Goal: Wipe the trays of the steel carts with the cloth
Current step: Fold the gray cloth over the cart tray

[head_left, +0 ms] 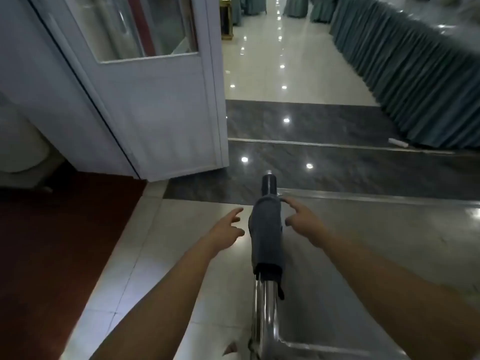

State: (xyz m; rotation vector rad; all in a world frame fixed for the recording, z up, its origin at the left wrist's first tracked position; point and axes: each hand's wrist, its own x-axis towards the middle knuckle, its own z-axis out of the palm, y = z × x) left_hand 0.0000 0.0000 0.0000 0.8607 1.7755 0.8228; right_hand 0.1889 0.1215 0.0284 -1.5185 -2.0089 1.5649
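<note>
The dark cloth (266, 235) hangs draped over the steel cart (363, 255)'s handle bar. Left hand (226, 229) and right hand (302, 222) flank it, fingers spread, holding nothing. A careless one-sided tug could drop it onto the floor.

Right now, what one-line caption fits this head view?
Both open hands, left hand and right hand, flank the dark cloth draped over the steel cart's handle.

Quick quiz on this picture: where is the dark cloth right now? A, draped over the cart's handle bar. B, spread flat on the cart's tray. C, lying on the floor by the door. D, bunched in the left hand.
A: the dark cloth hangs over the cart's handle bar, with the left hand and right hand open either side, neither gripping it.
</note>
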